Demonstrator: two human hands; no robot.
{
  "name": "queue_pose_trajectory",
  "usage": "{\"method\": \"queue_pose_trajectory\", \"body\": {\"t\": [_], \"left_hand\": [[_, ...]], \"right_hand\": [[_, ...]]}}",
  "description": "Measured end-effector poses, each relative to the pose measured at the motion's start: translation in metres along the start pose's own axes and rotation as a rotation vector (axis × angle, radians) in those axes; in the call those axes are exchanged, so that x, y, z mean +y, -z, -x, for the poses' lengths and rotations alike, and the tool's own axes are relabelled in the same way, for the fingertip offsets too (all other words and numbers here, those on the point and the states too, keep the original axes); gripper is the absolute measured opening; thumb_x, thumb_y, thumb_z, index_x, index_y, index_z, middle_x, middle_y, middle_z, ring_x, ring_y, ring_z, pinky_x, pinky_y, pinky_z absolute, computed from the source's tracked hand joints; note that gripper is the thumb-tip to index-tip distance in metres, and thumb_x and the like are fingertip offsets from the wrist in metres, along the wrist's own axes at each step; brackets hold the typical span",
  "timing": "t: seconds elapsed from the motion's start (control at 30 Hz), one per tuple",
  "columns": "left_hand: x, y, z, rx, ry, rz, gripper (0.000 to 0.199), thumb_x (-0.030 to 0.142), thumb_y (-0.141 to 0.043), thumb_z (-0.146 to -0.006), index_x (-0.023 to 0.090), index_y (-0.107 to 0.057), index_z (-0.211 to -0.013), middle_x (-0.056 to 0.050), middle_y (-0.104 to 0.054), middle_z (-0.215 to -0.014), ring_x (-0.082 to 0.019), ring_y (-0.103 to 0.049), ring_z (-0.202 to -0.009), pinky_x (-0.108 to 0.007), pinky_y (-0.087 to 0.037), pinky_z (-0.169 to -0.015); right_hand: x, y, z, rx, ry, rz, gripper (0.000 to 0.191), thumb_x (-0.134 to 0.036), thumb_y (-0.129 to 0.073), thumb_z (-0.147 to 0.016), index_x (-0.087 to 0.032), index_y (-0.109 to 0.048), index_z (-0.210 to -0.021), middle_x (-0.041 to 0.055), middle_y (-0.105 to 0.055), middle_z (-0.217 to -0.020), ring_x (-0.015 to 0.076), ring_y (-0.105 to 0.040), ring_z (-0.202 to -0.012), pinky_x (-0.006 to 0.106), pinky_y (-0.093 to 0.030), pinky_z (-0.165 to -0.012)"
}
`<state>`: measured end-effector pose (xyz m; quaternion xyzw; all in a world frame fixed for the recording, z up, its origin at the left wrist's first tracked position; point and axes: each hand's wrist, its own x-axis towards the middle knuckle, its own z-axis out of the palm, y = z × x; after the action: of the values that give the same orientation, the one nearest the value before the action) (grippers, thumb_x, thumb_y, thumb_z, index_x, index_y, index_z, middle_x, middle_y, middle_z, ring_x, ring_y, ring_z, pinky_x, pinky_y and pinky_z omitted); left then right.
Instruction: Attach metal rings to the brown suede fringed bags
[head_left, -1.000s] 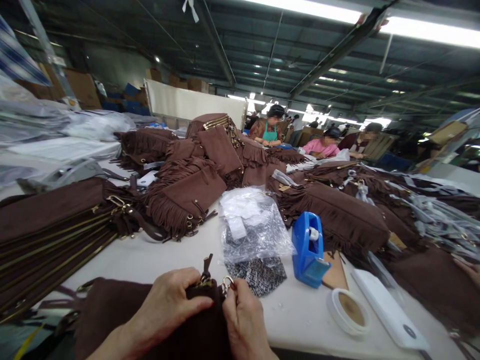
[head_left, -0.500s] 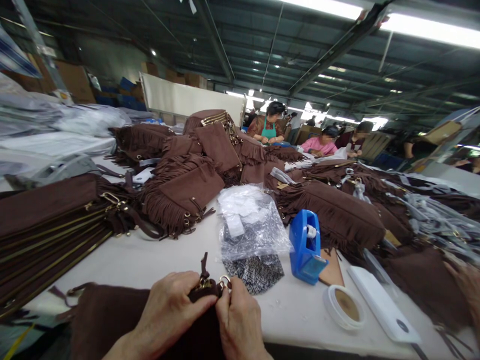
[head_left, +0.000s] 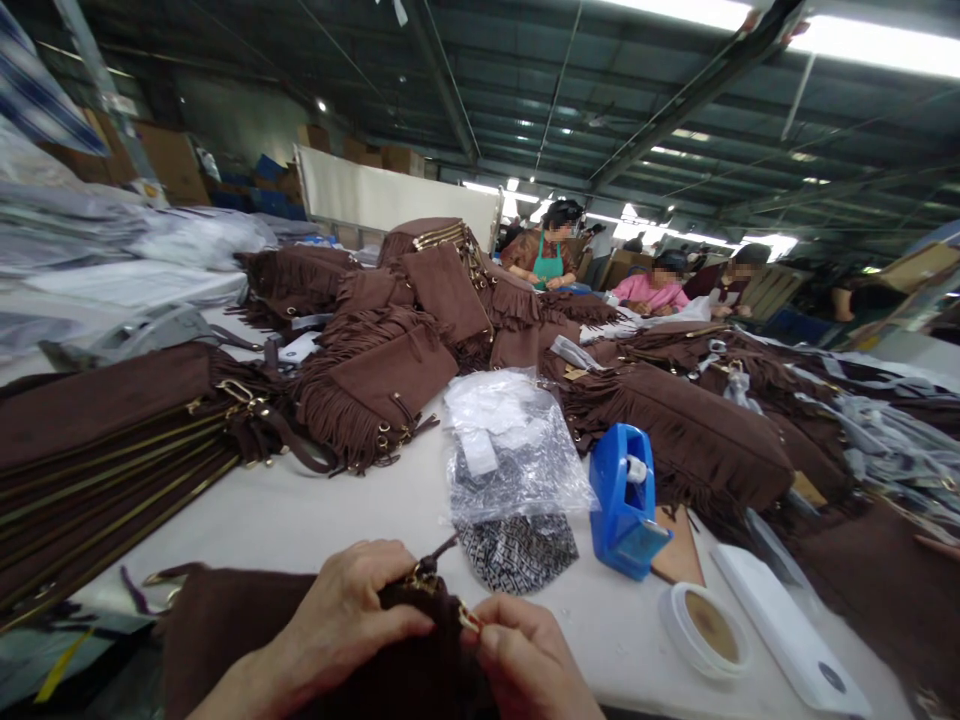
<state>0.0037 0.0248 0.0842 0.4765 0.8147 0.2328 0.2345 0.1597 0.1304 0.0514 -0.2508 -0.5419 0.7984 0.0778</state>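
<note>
A dark brown suede-like bag (head_left: 232, 610) is at the table's front edge, close to me. My left hand (head_left: 352, 610) is closed around its top corner, thumb on the near side, beside the end of a gold zipper. A brown zipper tassel (head_left: 441, 550) sticks up just past those fingers. At the bag's side, my right hand (head_left: 529, 645) pinches a small gold metal ring or clasp (head_left: 469, 616) between thumb and fingers. The bag's lower part is dark and partly hidden by my hands.
A blue tape dispenser (head_left: 622, 500), a round white tub (head_left: 705, 630) and a white flat case (head_left: 795, 630) stand right. Ahead lies a clear plastic bag (head_left: 517, 450) over patterned cloth (head_left: 517, 555). Fringed bags (head_left: 390, 375) and stacked bags (head_left: 105, 400) surround them. Co-workers sit beyond.
My right hand has turned and shifted right and slightly down, with the gold hardware now tilted to the right. The tassel leans right. At far right, another person's hand has mostly left view.
</note>
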Motion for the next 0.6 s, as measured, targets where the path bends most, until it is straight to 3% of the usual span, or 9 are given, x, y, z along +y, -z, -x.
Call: {"method": "queue_pose_trajectory", "body": {"t": [0.07,0.13,0.23,0.3,0.4,0.47,0.6], "left_hand": [[-0.005,0.006,0.004,-0.078,-0.06,0.12,0.01,0.027,-0.058,-0.072,0.023,-0.066,-0.074,0.002,-0.064,-0.074,-0.016,-0.056,-0.079,-0.023,-0.035,-0.071],[-0.009,0.009,0.009,-0.117,-0.09,0.211,0.019,0.02,-0.053,-0.074,0.027,-0.068,-0.082,0.004,-0.065,-0.077,-0.015,-0.056,-0.081,-0.022,-0.035,-0.074],[-0.01,0.007,0.015,-0.126,-0.121,0.215,0.019,0.017,-0.051,-0.076,0.026,-0.068,-0.08,0.005,-0.064,-0.073,-0.014,-0.055,-0.077,-0.021,-0.034,-0.071],[-0.009,0.003,0.017,-0.117,-0.146,0.155,0.016,0.017,-0.052,-0.078,0.024,-0.067,-0.08,0.004,-0.063,-0.071,-0.014,-0.055,-0.075,-0.022,-0.034,-0.069],[-0.002,-0.007,0.019,-0.09,-0.207,0.035,0.014,0.016,-0.054,-0.08,0.022,-0.066,-0.082,0.003,-0.064,-0.072,-0.014,-0.056,-0.073,-0.023,-0.034,-0.067],[0.002,-0.015,0.018,-0.038,-0.267,-0.051,0.011,0.018,-0.056,-0.081,0.02,-0.065,-0.075,0.001,-0.065,-0.068,-0.014,-0.056,-0.067,-0.024,-0.035,-0.064],[0.001,-0.032,0.013,0.103,-0.345,-0.171,0.012,0.023,-0.069,-0.071,0.019,-0.061,-0.065,0.002,-0.064,-0.062,-0.013,-0.056,-0.059,-0.024,-0.034,-0.055]], "right_hand": [[-0.006,0.008,0.005,-0.087,-0.09,-0.103,0.031,-0.045,-0.059,-0.063,-0.015,-0.056,-0.07,-0.0114,-0.027,-0.045,0.0039,-0.015,-0.041,0.02,-0.011,-0.043],[-0.007,0.014,0.007,-0.113,-0.108,-0.062,0.033,-0.046,-0.059,-0.065,-0.014,-0.058,-0.073,-0.011,-0.028,-0.046,0.0037,-0.014,-0.04,0.02,-0.009,-0.042],[-0.01,0.016,0.007,-0.047,0.085,0.219,0.029,-0.043,-0.056,-0.072,-0.015,-0.064,-0.072,-0.0051,-0.041,-0.052,0.007,-0.034,-0.047,0.02,-0.025,-0.047],[-0.014,0.014,0.004,0.019,0.286,0.434,0.028,-0.041,-0.051,-0.079,-0.018,-0.067,-0.074,0.0012,-0.056,-0.071,0.0133,-0.051,-0.069,0.024,-0.038,-0.065],[-0.018,0.005,-0.003,0.009,0.404,0.606,0.028,-0.042,-0.048,-0.083,-0.022,-0.067,-0.082,0.0036,-0.062,-0.088,0.018,-0.055,-0.087,0.028,-0.04,-0.08],[-0.013,-0.003,-0.009,0.019,0.411,0.611,0.028,-0.046,-0.052,-0.08,-0.022,-0.066,-0.081,0.0027,-0.062,-0.081,0.0178,-0.057,-0.081,0.027,-0.042,-0.075],[0.004,-0.015,-0.016,0.154,0.328,0.387,0.035,-0.052,-0.053,-0.079,-0.02,-0.066,-0.082,0.002,-0.061,-0.064,0.0169,-0.057,-0.058,0.026,-0.045,-0.054]]}}
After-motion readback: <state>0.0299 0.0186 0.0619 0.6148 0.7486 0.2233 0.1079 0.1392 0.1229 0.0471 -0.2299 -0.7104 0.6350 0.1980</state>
